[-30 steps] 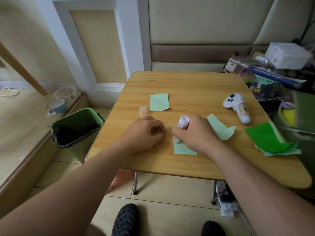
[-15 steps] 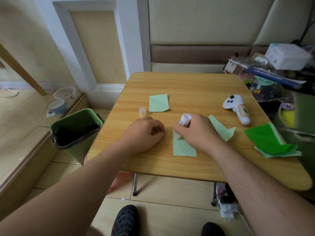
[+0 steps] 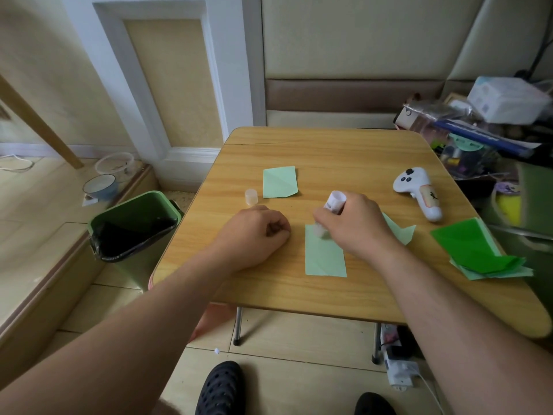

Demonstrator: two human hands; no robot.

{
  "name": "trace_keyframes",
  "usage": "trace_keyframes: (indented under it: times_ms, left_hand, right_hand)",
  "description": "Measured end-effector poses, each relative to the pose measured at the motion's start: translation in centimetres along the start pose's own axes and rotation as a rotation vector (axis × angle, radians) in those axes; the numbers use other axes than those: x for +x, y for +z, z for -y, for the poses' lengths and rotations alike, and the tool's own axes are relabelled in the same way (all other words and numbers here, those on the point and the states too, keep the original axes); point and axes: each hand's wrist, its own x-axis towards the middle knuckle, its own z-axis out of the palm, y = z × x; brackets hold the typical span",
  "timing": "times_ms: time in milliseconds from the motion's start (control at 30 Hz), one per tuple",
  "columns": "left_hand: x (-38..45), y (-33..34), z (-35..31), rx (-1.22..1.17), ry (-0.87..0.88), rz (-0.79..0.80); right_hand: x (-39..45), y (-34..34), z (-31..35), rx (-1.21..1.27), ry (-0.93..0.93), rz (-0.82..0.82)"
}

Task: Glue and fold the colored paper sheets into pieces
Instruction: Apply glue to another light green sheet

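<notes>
Two hands are over the wooden table (image 3: pixel 329 151) in the head view, the only view there is. The right hand (image 3: pixel 356 226) has its fingers curled round a white glue stick (image 3: pixel 335 202), which leans to the left with its tip down on the top left corner of a pale green paper sheet (image 3: pixel 324 256); this sheet lies flat near the front edge of the table, between the two hands. The left hand (image 3: pixel 254 232) rests on the table just beside the sheet, to its left, with the fingers curled in loosely; I cannot tell if it holds something small, but nothing shows in it. The clear cap (image 3: pixel 251 196) of the glue stick stands apart, behind the left hand. A folded pale green piece (image 3: pixel 279 181) lies further back, another pale green piece (image 3: pixel 401 232) shows partly from behind the right hand, and a stack of green sheets (image 3: pixel 475 253) waits at the right side, near a white controller (image 3: pixel 419 193). I judge that the gluing step is in hand, at the start of one sheet. The next move probably calls for spreading the glue along the edge while the left hand presses the thin sheet down, because otherwise the paper may slide or wrinkle under the stick; after that comes the fold.
</notes>
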Motion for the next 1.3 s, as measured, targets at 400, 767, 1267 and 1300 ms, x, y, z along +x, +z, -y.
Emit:
trace_keyframes:
  times_ms: [400,767,1267,1300]
  left_hand:
    - [0.1,0.0,0.0,0.01,0.008,-0.001]
    - [0.1,0.2,0.2,-0.004,0.002,0.003]
    - [0.0,0.4,0.4,-0.004,0.017,-0.005]
    - [0.0,0.4,0.4,0.0,0.021,-0.004]
  right_hand:
    - [-0.1,1.4,0.7,0.025,-0.031,0.046]
    - [0.7,1.4,-0.1,-0.01,-0.007,0.002]
    - [1.0,1.2,0.0,0.017,0.009,-0.014]
    - [1.0,1.4,0.0,0.009,0.002,-0.013]
